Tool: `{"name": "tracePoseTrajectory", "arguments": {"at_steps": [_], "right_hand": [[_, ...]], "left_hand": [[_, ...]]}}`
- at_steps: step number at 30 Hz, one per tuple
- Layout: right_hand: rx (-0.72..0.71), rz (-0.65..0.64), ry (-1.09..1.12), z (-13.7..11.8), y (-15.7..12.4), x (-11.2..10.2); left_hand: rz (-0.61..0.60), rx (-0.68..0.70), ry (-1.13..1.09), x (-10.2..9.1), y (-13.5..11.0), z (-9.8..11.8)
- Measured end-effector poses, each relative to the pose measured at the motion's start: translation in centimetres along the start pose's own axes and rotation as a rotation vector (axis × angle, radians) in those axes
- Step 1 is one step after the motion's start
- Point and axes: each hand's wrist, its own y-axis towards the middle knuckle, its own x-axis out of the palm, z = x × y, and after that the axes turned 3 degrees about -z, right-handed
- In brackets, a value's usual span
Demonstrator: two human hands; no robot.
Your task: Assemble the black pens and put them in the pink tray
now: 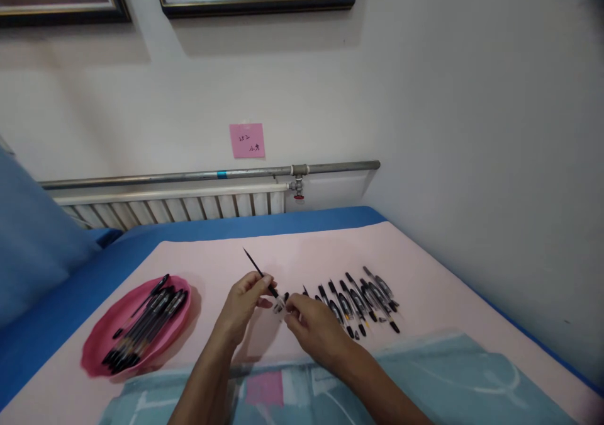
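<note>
My left hand point(246, 298) pinches a slim black pen refill point(255, 263) between thumb and fingers, its pointed end slanting up and to the left. At its lower end, small clear and whitish pieces point(279, 304) show between my two hands. My right hand point(309, 321) has its fingertips pinched together close to that end; what they grip is mostly hidden. Right of it, several clear pens with black caps and loose pen parts point(358, 299) lie in slanted rows on the pink tabletop cover point(212, 258).
A pink oval tray point(92, 349) holding several dark pens point(151, 324) stands at the left. Light blue patterned cloth point(448, 374) lies along the near side. Behind the table are a radiator point(189, 206), a pipe point(179, 177) and a wall with a pink note point(247, 140).
</note>
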Motion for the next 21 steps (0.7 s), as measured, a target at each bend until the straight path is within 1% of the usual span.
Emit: {"name": "tracePoseTrajectory", "arguments": {"at_steps": [2, 4, 6, 9, 10, 11, 13, 15, 17, 19, 21], "right_hand": [[0.003, 0.013, 0.027, 0.1, 0.0, 0.2], [0.017, 0.024, 0.055, 0.2, 0.1, 0.4], [0.039, 0.022, 0.086, 0.2, 0.2, 0.5], [0.062, 0.021, 0.127, 0.2, 0.4, 0.6], [0.060, 0.028, 0.142, 0.2, 0.4, 0.5], [0.056, 0.037, 0.157, 0.1, 0.4, 0.5], [0.049, 0.047, 0.184, 0.1, 0.5, 0.4], [0.048, 0.047, 0.199, 0.0, 0.4, 0.3], [0.048, 0.042, 0.202, -0.1, 0.4, 0.3], [0.048, 0.031, 0.198, -0.1, 0.4, 0.3], [0.048, 0.018, 0.197, -0.1, 0.4, 0.2]], "left_hand": [[-0.064, 0.005, 0.072, -0.3, -0.3, 0.4], [-0.062, 0.005, 0.104, -0.8, -0.4, 0.8], [0.012, -0.013, 0.085, -1.8, -0.3, 1.0], [0.188, -0.038, 0.083, -4.1, -0.1, 0.9], [0.235, -0.047, 0.142, -5.1, -0.1, 0.8], [0.271, -0.070, 0.246, -6.0, -0.1, 0.8], [0.304, -0.151, 0.540, -7.8, -0.5, 0.7], [0.268, -0.258, 0.828, -9.1, -1.2, 0.8], [0.170, -0.381, 1.029, -9.5, -1.9, 1.0], [0.061, -0.491, 1.122, -9.1, -2.4, 1.4], [-0.027, -0.564, 1.133, -8.3, -2.6, 1.6]]}}
